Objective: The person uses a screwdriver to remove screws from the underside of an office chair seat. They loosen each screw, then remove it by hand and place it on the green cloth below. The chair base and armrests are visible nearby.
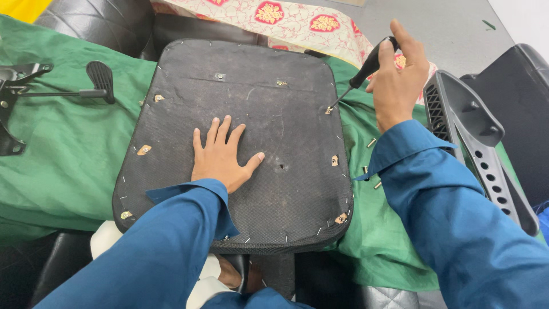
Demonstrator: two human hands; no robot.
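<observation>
Screwdriver sits in my right hand, fingers wrapped tight around its smooth black handle, the thin metal shaft slanting down and to the left from my grip. Its tip meets a small brass-coloured fitting at the right edge of the seat base, just below and left of my fist. That seat base is a broad, rounded-corner panel covered in coarse black woven fabric, stapled along its rim, with more small metal fittings dotted around the border. My left hand lies flat on the middle of it, fingers spread, palm pressed down, holding nothing. A few loose screws lie on the rumpled green cloth under my right wrist. Right of my grip rests a hard black plastic armrest with a slotted face. Far to the left of my flat hand lies a black metal lever mechanism.
</observation>
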